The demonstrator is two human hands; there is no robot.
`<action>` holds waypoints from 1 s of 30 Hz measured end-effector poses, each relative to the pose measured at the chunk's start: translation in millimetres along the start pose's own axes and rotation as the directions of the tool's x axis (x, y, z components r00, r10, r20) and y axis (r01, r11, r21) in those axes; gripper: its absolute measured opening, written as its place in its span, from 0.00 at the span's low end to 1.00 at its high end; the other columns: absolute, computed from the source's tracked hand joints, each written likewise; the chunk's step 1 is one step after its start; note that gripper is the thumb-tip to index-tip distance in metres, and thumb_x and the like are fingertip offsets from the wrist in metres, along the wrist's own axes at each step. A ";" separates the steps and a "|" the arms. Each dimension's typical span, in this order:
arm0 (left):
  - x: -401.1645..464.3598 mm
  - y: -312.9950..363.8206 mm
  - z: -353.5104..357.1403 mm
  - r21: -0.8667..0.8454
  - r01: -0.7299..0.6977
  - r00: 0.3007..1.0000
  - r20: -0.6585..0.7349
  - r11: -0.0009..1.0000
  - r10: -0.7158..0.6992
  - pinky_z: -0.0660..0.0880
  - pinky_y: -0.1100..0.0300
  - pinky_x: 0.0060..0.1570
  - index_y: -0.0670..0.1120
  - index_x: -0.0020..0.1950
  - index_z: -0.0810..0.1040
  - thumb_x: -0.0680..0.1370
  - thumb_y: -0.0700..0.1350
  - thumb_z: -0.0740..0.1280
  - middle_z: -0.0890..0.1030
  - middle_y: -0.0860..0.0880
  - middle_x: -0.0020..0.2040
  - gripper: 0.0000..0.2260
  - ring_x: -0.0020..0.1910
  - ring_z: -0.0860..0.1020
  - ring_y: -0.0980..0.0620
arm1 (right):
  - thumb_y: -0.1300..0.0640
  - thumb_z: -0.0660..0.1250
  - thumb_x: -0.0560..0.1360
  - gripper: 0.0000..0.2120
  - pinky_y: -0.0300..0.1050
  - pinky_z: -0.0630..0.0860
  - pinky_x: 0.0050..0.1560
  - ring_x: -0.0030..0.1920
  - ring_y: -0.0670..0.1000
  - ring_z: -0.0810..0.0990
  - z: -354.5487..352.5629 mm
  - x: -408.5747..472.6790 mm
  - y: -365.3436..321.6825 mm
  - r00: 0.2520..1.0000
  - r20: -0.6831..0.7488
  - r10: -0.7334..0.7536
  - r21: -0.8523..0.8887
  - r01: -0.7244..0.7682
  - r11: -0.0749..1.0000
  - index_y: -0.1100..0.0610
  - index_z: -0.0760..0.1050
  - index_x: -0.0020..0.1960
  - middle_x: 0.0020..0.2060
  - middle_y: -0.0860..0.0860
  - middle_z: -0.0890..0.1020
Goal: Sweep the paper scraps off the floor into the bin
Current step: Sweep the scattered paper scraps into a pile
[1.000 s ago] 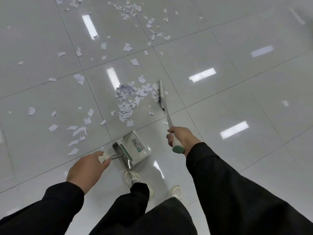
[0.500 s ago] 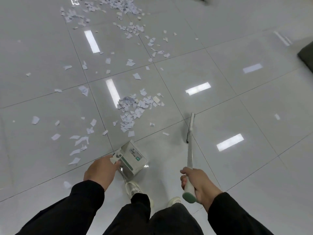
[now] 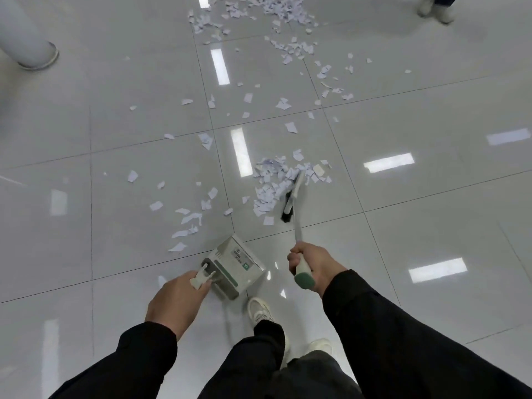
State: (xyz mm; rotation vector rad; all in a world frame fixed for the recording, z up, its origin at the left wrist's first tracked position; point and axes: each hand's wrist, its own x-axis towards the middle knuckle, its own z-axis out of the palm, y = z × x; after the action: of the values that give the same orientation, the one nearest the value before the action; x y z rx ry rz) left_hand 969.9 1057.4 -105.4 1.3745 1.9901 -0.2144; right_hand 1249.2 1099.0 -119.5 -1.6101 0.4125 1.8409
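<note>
Task early; paper scraps (image 3: 270,182) mostly on floor (image 3: 431,116), small heap beside broom (image 3: 292,197) head, none visible in dustpan (image 3: 239,264); bin not in view; right hand (image 3: 312,266) clamped on broom handle; left hand (image 3: 178,300) grips dustpan handle; further scatter (image 3: 288,12) far ahead; pillar base (image 3: 26,38) at left, someone's shoes (image 3: 434,10) top right.

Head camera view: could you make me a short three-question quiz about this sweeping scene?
1. True or false: the right hand grips the broom.
2. What does the left hand hold?
A. the dustpan handle
B. a paper scrap
C. nothing
3. Fill in: the broom head touches the near pile of paper scraps on its ____ side, as the person sees it.

Key: 1 true; 2 A; 3 right.
</note>
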 end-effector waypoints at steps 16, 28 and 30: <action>-60.9 -27.7 29.9 -0.124 -0.029 0.995 -0.095 0.992 0.018 0.70 0.56 0.38 0.53 0.48 0.78 0.84 0.58 0.61 0.79 0.54 0.39 0.12 0.39 0.76 0.53 | 0.69 0.59 0.76 0.06 0.36 0.67 0.17 0.21 0.49 0.65 -132.1 -93.3 69.8 0.996 -0.046 -0.081 -0.050 0.079 0.996 0.59 0.67 0.48 0.30 0.56 0.71; -144.0 -99.1 67.6 0.178 -0.191 0.978 -0.048 0.965 0.203 0.70 0.56 0.37 0.54 0.43 0.73 0.84 0.58 0.57 0.78 0.54 0.37 0.14 0.37 0.76 0.52 | 0.67 0.60 0.78 0.05 0.37 0.67 0.17 0.19 0.50 0.66 -266.6 -144.0 255.0 0.969 -0.248 -0.008 -0.044 -0.003 0.999 0.61 0.67 0.44 0.29 0.57 0.72; -144.8 -109.7 59.7 0.152 -0.189 0.979 -0.053 0.970 0.199 0.69 0.56 0.37 0.54 0.44 0.74 0.83 0.59 0.58 0.79 0.54 0.37 0.13 0.38 0.76 0.51 | 0.67 0.59 0.79 0.05 0.37 0.67 0.17 0.19 0.50 0.66 -261.1 -145.6 276.1 0.969 -0.245 -0.007 -0.051 -0.006 0.999 0.60 0.66 0.45 0.27 0.57 0.71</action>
State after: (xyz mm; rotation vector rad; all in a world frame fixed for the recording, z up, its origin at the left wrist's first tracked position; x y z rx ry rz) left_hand 928.9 871.6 -86.0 1.6796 1.9100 -0.2299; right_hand 1273.5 694.8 -79.5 -1.8812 0.4760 1.6687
